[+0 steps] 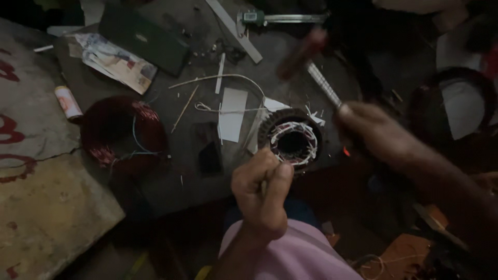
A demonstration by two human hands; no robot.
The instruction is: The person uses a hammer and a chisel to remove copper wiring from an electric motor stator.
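Motor stator [292,136]: I see a round metal ring with a toothed outer edge. It lies flat on the dark worktable, its opening facing up to me. Inside the ring there are white insulation pieces and reddish copper windings around a dark hollow centre. It sits just beyond my left fist and beside my right hand.

Hammer [311,62]: I hold it in my right hand, raised above the table. The head is reddish-brown and blurred. The handle is thin, pale metal, tilted from upper left down to my grip.

Thin tool: it is hidden inside my closed left fist, I cannot tell its shape.
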